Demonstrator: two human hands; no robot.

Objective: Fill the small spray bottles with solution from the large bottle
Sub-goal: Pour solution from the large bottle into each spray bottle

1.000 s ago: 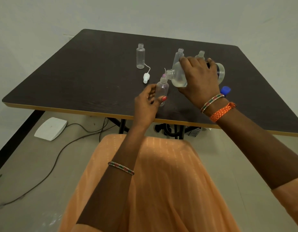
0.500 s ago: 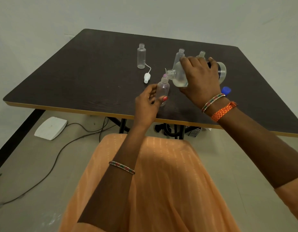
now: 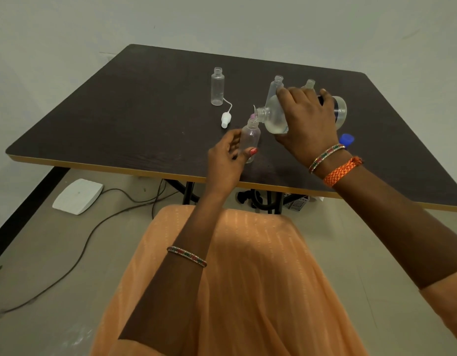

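My right hand (image 3: 305, 122) grips the large clear bottle (image 3: 275, 118), tipped on its side with its mouth over the neck of a small clear spray bottle (image 3: 250, 136). My left hand (image 3: 226, 160) holds that small bottle upright near the front edge of the dark table (image 3: 119, 124). Three more small open bottles stand farther back: one at the left (image 3: 217, 86), one just behind the large bottle (image 3: 275, 84), and one mostly hidden by my right hand (image 3: 309, 84). A white spray cap with its tube (image 3: 226, 120) lies on the table.
A blue cap (image 3: 347, 138) lies on the table to the right of my right wrist. On the floor at the left are a white device (image 3: 78, 196) and black cables (image 3: 106, 217). My orange garment fills the foreground.
Both hands and the bottles hold almost the same pose; the large bottle stays tipped over the small one.
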